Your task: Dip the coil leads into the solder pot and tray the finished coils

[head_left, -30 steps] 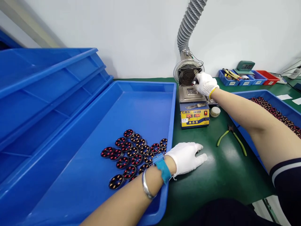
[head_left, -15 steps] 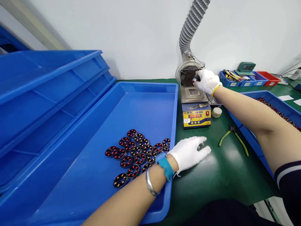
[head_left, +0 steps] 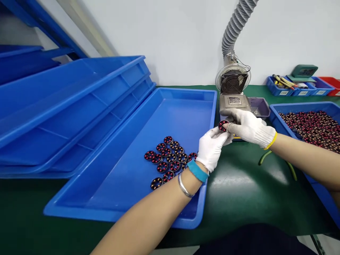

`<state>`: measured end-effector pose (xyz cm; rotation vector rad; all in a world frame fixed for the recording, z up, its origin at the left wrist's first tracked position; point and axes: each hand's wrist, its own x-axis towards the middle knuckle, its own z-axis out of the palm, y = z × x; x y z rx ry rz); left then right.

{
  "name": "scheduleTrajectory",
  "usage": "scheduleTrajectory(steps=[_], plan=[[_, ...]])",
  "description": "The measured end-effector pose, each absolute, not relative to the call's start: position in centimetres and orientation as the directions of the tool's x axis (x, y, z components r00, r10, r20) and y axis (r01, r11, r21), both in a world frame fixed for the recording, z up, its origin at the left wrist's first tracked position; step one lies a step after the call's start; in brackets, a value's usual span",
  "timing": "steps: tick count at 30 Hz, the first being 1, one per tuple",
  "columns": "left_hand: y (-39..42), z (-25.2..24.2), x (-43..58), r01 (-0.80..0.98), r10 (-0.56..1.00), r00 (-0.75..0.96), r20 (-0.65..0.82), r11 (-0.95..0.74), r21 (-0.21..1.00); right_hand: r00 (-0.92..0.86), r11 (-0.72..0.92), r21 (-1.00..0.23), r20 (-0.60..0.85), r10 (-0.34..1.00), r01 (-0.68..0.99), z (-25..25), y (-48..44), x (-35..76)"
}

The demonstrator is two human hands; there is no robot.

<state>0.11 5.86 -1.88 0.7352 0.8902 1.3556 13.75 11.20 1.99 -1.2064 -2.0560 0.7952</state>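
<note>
A small round motor stator (head_left: pixel 222 125), black-rimmed with red windings, is pinched between my two white-gloved hands in front of the solder pot (head_left: pixel 235 101). My left hand (head_left: pixel 211 148) grips it from below and the left, its fingers closed. From the right, my right hand (head_left: pixel 249 126) holds the same stator between thumb and fingers. Below my left hand, several more stators (head_left: pixel 171 158) with red or copper-coloured windings lie in the large blue tray (head_left: pixel 124 212). My hands cover most of the pot's yellow front panel.
Green-handled pliers (head_left: pixel 292 171) lie on the green table (head_left: pixel 239 202). A blue bin (head_left: pixel 278 122) full of small wound parts stands right. Behind my right hand is a grey box (head_left: pixel 261 102); stacked blue trays (head_left: pixel 106 102) stand left. A grey exhaust hose (head_left: pixel 237 26) hangs above the pot.
My right hand has come down from above the solder pot with the stator to meet my left hand. My left hand has lifted off the tray edge and closed on it. The view has shifted left.
</note>
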Motion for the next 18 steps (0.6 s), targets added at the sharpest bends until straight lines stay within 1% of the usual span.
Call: scheduleTrajectory(steps=[2, 3, 7, 9, 11, 13, 15, 17, 18], plan=[[5.8, -1.9, 0.1, -0.465, 0.994, 0.024, -0.111, 0.109, 0.878, -0.448, 0.414, -0.751, 0.176, 0.876, 0.515, 2.3, 11.2, 14.6], [5.7, -1.9, 0.0, -0.445, 0.993, 0.043, -0.107, 0.115, 0.888, -0.458, 0.390, -0.769, 0.143, 0.877, 0.507, 2.5, 11.3, 15.0], [5.6, -1.9, -0.1, -0.385, 0.987, 0.127, -0.095, 0.137, 0.913, -0.431, 0.182, -0.875, -0.033, 0.902, 0.449, 3.1, 11.8, 16.0], [5.6, -1.8, -0.1, -0.372, 0.985, 0.144, -0.093, 0.141, 0.917, -0.451, 0.084, -0.920, -0.106, 0.886, 0.382, 3.1, 11.9, 15.9], [5.7, -1.8, -0.2, -0.355, 0.985, 0.145, -0.098, 0.144, 0.924, -0.478, -0.011, -0.961, -0.148, 0.866, 0.277, 2.9, 11.8, 15.9], [5.7, -1.8, -0.2, -0.324, 0.983, 0.146, -0.115, 0.158, 0.933, -0.485, -0.064, -0.976, -0.160, 0.860, 0.208, 2.9, 12.0, 15.9], [5.8, -1.7, -0.3, -0.279, 0.976, 0.167, -0.136, 0.179, 0.943, -0.437, -0.042, -0.970, -0.146, 0.888, 0.240, 3.0, 12.6, 16.3], [5.7, -1.6, -0.3, -0.226, 0.968, 0.203, -0.150, 0.196, 0.954, -0.304, 0.039, -0.932, -0.077, 0.950, 0.361, 3.3, 14.0, 17.0], [5.7, -1.5, -0.3, -0.201, 0.962, 0.222, -0.157, 0.202, 0.958, -0.219, 0.080, -0.893, -0.021, 0.976, 0.444, 3.5, 14.9, 17.5]])
